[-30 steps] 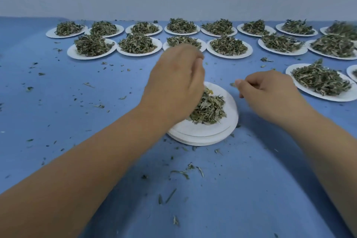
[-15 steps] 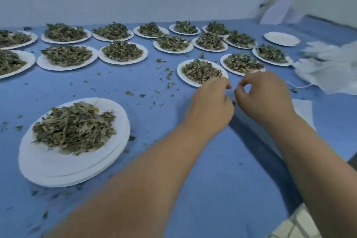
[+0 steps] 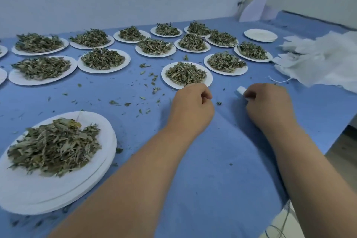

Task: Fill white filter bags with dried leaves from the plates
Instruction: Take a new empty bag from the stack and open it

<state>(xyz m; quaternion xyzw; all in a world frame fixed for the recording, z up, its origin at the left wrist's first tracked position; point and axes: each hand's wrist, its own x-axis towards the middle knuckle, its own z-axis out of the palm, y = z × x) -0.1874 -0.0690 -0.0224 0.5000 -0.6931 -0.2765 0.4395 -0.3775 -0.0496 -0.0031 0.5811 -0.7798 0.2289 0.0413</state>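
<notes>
A near stack of white plates (image 3: 38,195) at the left carries a heap of dried leaves (image 3: 54,145). Many more leaf-filled plates cover the far table; the closest one (image 3: 208,80) lies just beyond my left hand (image 3: 193,106). That hand hovers low over the blue cloth with fingers curled, and nothing shows in it. My right hand (image 3: 268,102) is level with it to the right and pinches a small white filter bag (image 3: 241,90), which peeks out between thumb and fingers. A loose pile of white filter bags (image 3: 324,63) lies at the far right.
Leaf crumbs (image 3: 152,81) are scattered over the blue cloth (image 3: 222,170) between the plates and my hands. An empty white plate (image 3: 260,35) sits at the back right. The table's right edge (image 3: 343,133) drops off close to my right forearm. A white wall stands behind.
The view has swung right, away from the near stack of plates. My hands have moved apart from each other, and the white bag now shows in my right hand.
</notes>
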